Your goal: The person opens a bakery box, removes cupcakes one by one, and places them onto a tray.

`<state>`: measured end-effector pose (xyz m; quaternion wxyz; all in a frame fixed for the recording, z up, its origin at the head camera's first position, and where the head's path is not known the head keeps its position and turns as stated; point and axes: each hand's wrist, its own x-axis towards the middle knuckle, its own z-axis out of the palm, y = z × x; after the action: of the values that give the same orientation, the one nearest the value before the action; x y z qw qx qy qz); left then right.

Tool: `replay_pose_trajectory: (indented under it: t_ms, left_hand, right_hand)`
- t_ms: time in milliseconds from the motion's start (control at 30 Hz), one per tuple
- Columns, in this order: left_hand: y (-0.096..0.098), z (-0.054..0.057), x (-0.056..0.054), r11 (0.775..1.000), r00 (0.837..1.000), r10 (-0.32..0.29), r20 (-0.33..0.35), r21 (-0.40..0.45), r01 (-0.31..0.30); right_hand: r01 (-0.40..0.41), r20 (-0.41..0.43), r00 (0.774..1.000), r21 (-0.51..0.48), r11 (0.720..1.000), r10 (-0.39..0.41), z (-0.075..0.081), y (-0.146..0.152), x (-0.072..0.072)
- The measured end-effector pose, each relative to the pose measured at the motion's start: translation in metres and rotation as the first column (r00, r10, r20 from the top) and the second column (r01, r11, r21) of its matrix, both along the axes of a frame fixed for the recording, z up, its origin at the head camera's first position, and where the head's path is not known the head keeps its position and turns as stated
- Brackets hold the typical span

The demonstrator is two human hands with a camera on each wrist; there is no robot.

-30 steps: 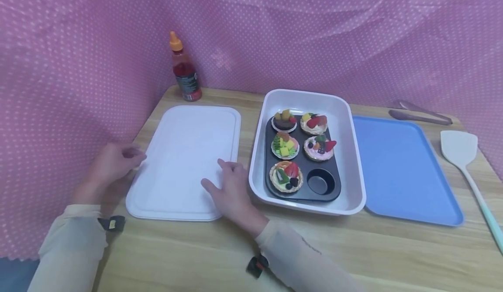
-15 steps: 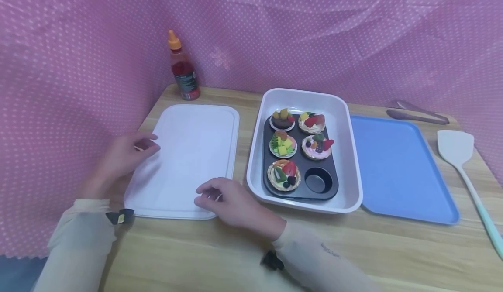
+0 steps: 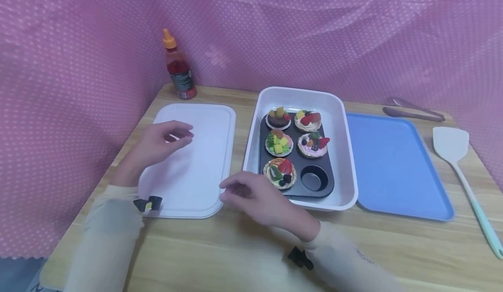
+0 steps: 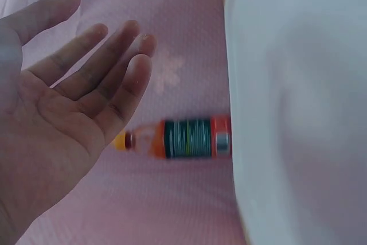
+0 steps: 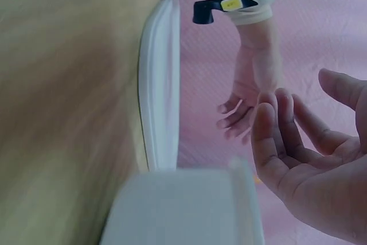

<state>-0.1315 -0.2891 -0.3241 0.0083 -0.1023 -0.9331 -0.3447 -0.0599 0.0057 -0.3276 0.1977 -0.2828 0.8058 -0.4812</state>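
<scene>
My left hand (image 3: 159,146) hovers over the white rectangular lid (image 3: 208,152), fingers loosely bent and holding nothing; the left wrist view shows its bare palm. My right hand (image 3: 261,198) hangs between the lid's near right corner and the white bin (image 3: 347,170), also holding nothing, its fingers relaxed. Inside the bin lies a dark muffin tin (image 3: 326,163). Several fruit tarts fill its cups, among them a chocolate one (image 3: 278,119) and a pink-cream one (image 3: 313,146). The near right cup (image 3: 314,178) holds no tart. My right hand hides part of the bin's near left corner.
A red sauce bottle (image 3: 180,76) with an orange cap stands behind the lid. Right of the bin lies a blue tray (image 3: 397,170), with metal tongs (image 3: 414,112) behind it. A white spatula (image 3: 452,146) with a green handle lies at the far right.
My left hand has moved right, from the lid's left edge to above its middle. My right hand has drawn off the lid toward the bin's near corner. The head view has shifted slightly.
</scene>
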Motion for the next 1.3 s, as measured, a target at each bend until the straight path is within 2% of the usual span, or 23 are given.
replay_pose_trajectory:
  t_ms: [100, 267, 600, 800, 1100, 1300]
  left_hand:
    - [0.017, -0.002, -0.010, 0.997, 0.998, -0.056, -0.003, 0.052, 0.056]
    - [0.045, -0.006, -0.025, 0.986, 0.990, -0.139, -0.038, 0.088, 0.142]
    - [0.103, -0.002, -0.042, 0.966, 0.980, -0.197, -0.040, 0.161, 0.201]
    - [0.128, -0.007, -0.052, 0.962, 0.987, -0.161, -0.022, 0.219, 0.162]
    - [0.139, -0.029, -0.066, 0.956, 0.995, -0.094, -0.015, 0.276, 0.094]
    - [0.147, -0.039, -0.072, 0.958, 0.997, -0.055, 0.056, 0.286, 0.037]
  right_hand:
    - [0.035, -0.030, 0.999, -0.015, 0.999, -0.035, 0.002, 0.013, -0.002]
    - [0.105, -0.042, 0.993, -0.040, 0.994, -0.106, 0.004, 0.034, -0.005]
    - [0.214, -0.135, 0.966, -0.061, 0.975, -0.221, 0.003, 0.067, -0.011]
    - [0.273, -0.131, 0.951, -0.074, 0.959, -0.280, 0.003, 0.083, -0.014]
    - [0.322, -0.112, 0.937, -0.088, 0.943, -0.331, 0.005, 0.101, -0.020]
    - [0.366, -0.099, 0.921, -0.108, 0.925, -0.376, 0.009, 0.112, -0.030]
